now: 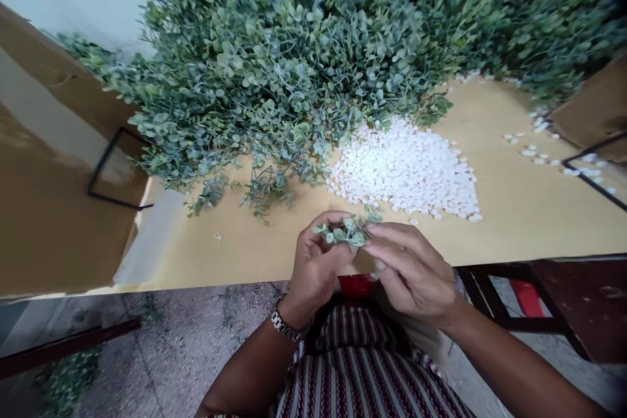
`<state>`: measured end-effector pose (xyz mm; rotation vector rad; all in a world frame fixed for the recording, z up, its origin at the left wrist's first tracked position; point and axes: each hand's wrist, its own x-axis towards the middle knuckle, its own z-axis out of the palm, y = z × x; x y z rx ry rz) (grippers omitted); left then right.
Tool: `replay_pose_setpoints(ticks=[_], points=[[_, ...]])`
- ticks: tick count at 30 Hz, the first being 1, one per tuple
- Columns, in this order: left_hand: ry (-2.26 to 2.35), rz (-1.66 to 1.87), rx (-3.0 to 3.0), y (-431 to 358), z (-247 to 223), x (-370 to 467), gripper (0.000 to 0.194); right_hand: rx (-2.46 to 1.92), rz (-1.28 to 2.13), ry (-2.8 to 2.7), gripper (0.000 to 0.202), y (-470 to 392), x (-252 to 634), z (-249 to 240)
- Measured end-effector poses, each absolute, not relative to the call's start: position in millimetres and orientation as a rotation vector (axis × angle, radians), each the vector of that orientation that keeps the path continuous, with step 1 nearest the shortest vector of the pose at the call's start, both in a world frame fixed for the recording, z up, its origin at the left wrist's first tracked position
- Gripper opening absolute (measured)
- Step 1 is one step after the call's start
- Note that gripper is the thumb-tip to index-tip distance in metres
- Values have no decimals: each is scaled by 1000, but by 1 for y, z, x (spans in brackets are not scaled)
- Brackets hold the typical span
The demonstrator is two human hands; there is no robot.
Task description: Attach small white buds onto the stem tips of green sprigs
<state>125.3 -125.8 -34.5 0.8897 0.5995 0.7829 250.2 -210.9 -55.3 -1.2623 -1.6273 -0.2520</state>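
Note:
Above the table's front edge, my left hand [318, 268] pinches a small sprig of artificial leaves [350, 232] between thumb and fingers. From the other side my right hand [416, 268] closes in, its fingertips at the sprig's right end. What lies between those right fingertips is mostly hidden; a pale bit shows near the thumb. Just beyond the hands spreads a heap of small white plastic pieces [406, 166]. Behind it rises a large pile of artificial leaf stems [294, 59].
A cardboard box [53, 176] stands at the left with a black wire frame [117, 170] against it. Another cardboard piece [597, 108] and black frame [595, 176] are at the right. White pieces lie scattered there on the table [539, 209]. Fallen greenery [71, 379] lies on the floor.

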Motion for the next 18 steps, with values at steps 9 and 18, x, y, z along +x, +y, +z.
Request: replay_pose_setpoints(ticks=[9, 18], points=[[520, 840, 1117, -129, -38, 135, 3, -1217, -326, -1662, 39, -218, 252, -63], [507, 917, 1142, -132, -40, 142, 5, -1311, 3, -1453, 36, -228, 245, -58]])
